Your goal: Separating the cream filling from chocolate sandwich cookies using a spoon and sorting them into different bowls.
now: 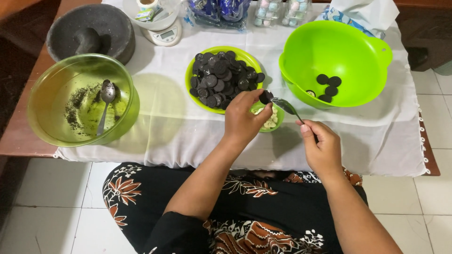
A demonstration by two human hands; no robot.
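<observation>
Over the small cup (273,120), just below the cookie plate (195,96), the left hand (242,120) pinches one dark round cookie half (266,97) between thumb and fingertips. Right hand (320,148) is closed on a metal spoon (285,106) by its handle; the bowl end points at the cookie's face, touching it or nearly so.

Step in hand, as judged: scraping the white filling off the cookie into the cup. To do it well: keep the cookie directly above the cup so scrapings drop in; run the spoon edge flat across the face with light pressure, since a thin cookie held at its rim would likely snap; turn the cookie between strokes.

Cookie: dark, nearly black, round, thin, matte. Its face is mostly hidden by fingers and spoon, so remaining filling cannot be told.

Cup: green, holds pale lumps, tucked against the plate's lower right rim.

Plate: green, heaped with dark round cookies (221,80).

Right of the plate: large bright green bowl (372,51) with a few dark cookie pieces (328,87) on its floor.

Left of the plate: translucent green bowl (129,101) with dark crumbs and a second spoon (106,103) lying in it. Above that, a grey stone mortar (117,28).

Above the plate: a kitchen scale (167,35) and packets, partly cropped.

All sit on a white cloth (188,136) over a low table.
</observation>
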